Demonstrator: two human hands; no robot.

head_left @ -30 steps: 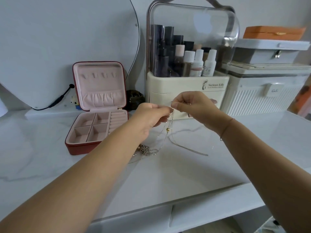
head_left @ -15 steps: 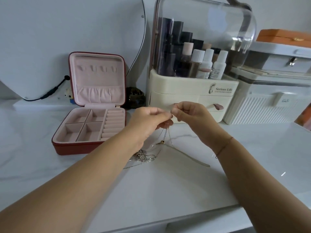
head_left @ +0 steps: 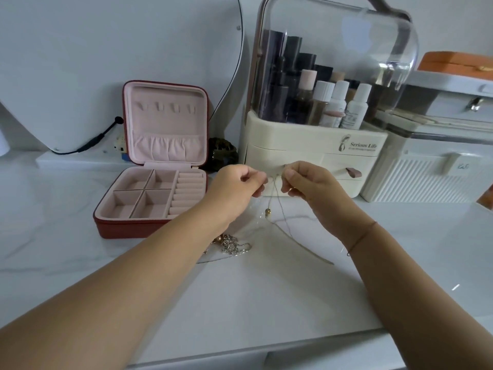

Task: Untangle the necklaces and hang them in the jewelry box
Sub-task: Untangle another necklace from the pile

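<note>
A thin necklace chain (head_left: 270, 201) with a small gold bead hangs between my two hands above the white marble top. My left hand (head_left: 236, 186) pinches one end and my right hand (head_left: 306, 182) pinches the other, a short gap apart. Strands trail down to a tangled heap of silver and gold necklaces (head_left: 230, 243) lying on the top under my left wrist. The red jewelry box (head_left: 149, 225) stands open at the left, pink inside, with small hooks in its upright lid (head_left: 165, 108) and nothing hanging on them.
A cream cosmetics organiser (head_left: 314, 148) with a clear dome stands right behind my hands. White ribbed boxes (head_left: 426, 180) and an orange case (head_left: 458, 65) fill the right. A round mirror (head_left: 106, 62) with a black cable leans at the back left. The counter's front edge (head_left: 266, 351) runs below.
The view has drawn closer to the table. My hands have pulled slightly apart, so the chain between them shows more clearly. The heap on the top stays put.
</note>
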